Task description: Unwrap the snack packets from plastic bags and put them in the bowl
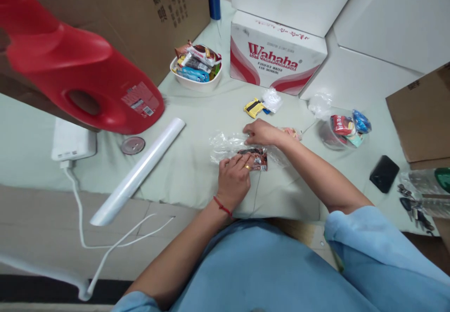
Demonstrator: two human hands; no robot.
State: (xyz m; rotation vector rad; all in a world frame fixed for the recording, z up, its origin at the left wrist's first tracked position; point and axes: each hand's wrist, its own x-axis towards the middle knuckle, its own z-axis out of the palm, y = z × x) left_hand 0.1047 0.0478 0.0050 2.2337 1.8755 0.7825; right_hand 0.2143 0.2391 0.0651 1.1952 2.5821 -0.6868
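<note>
My left hand (pixel 234 177), with a ring and a red wrist string, presses its closed fingers on a dark snack packet (pixel 258 156) that lies inside a clear plastic bag (pixel 225 144) on the pale green cloth. My right hand (pixel 262 133) rests on the bag's far edge, fingers curled down onto the plastic. A pinkish packet (pixel 293 132) peeks out just right of that hand.
A white bowl of snacks (pixel 195 66) sits at the back, a clear tub of snacks (pixel 342 130) to the right. A yellow packet (pixel 253 107), a plastic-wrap roll (pixel 140 169), a red detergent jug (pixel 77 73), a white power bank (pixel 73 139), a black phone (pixel 384 173), keys (pixel 415 206) and a Wahaha box (pixel 274 54) surround them.
</note>
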